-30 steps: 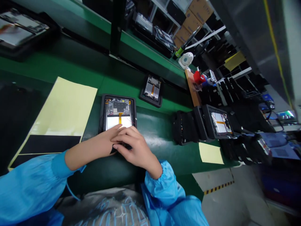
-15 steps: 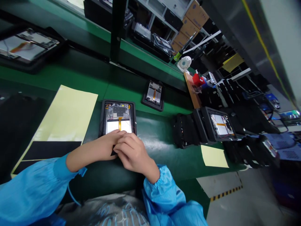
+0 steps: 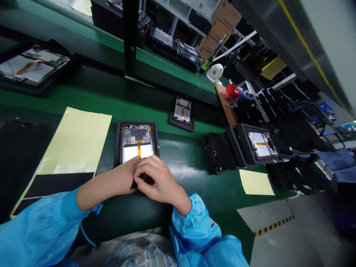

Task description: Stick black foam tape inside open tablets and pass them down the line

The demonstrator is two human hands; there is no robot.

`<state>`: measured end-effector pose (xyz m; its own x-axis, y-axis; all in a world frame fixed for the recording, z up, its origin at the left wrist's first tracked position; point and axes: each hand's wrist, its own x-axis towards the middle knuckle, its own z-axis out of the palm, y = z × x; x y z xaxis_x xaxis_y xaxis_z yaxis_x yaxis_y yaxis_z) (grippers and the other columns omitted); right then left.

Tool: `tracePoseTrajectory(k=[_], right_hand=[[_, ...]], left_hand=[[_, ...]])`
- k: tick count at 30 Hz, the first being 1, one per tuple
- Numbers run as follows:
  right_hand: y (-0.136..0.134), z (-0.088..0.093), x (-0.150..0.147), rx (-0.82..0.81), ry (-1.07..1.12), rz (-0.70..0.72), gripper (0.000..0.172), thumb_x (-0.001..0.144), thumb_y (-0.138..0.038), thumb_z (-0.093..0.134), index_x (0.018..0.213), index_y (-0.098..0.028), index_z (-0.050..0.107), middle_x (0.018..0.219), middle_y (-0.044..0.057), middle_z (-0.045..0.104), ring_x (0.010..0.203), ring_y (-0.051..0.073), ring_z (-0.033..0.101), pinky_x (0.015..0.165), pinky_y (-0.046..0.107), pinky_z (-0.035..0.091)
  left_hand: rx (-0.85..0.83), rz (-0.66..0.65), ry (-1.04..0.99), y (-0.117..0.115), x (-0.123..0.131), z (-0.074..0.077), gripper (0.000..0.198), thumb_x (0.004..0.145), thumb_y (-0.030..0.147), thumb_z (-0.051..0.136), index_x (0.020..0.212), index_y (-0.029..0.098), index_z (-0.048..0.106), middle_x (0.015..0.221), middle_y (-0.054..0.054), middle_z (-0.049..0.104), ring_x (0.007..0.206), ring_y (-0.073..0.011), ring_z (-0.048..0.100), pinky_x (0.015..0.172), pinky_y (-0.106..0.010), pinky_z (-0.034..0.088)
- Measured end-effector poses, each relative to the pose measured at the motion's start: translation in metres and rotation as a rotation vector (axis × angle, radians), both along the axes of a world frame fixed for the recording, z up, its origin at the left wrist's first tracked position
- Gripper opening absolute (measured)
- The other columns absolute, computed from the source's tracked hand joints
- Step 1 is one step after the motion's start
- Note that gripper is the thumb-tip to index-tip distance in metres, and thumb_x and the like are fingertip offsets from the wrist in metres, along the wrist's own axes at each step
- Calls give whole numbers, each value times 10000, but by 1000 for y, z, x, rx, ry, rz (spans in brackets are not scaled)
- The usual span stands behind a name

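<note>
An opened tablet [image 3: 143, 134] lies in a black foam tray [image 3: 118, 142] in front of me, with its circuit board, white battery and orange ribbon cable showing. Over the tray's near edge, my left hand [image 3: 124, 178] is curled, its fingertips partly hidden behind the other hand. My right hand [image 3: 158, 180] is closed in a pinch, thumb and forefinger meeting beside the left palm. A small black strip [image 3: 134, 184] shows between both hands, and each seems to grip it. What the fingers do at the tablet's lower end is hidden.
Left of the tray lies a yellow backing sheet [image 3: 75, 142] with black strips [image 3: 59, 184]. Another tablet in a tray [image 3: 182, 111] sits farther back. Stacked foam trays [image 3: 233, 148] and a small yellow sheet [image 3: 256, 182] are at right. A dark post [image 3: 130, 40] rises behind.
The view has shifted slightly. My right thumb and forefinger have opened into a rounder pinch, and the right hand's other fingers have lifted a little. The left hand stays nearly in place.
</note>
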<state>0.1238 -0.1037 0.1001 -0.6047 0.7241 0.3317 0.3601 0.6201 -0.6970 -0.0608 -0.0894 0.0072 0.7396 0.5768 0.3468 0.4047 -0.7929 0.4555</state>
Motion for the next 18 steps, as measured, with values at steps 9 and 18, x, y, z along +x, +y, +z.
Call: tracePoseTrajectory(k=[9, 18], right_hand=[[-9, -11, 2, 222, -113, 18, 191, 995, -92, 500, 1079, -219, 615, 1065, 106, 733, 1106, 238, 637, 1013, 403, 570], [-20, -18, 4, 14, 186, -163, 98, 1033, -195, 491, 975, -236, 559, 1094, 103, 720, 1105, 227, 663, 996, 438, 554]], left_hand=[[-4, -83, 24, 4, -3, 23, 329, 838, 193, 638, 1164, 215, 669, 1248, -66, 707, 1232, -267, 611, 1175, -407, 470], [-102, -135, 49, 11, 6, 36, 260, 860, 131, 608, 1097, 204, 687, 1182, -80, 722, 1150, -280, 649, 1078, -430, 518]])
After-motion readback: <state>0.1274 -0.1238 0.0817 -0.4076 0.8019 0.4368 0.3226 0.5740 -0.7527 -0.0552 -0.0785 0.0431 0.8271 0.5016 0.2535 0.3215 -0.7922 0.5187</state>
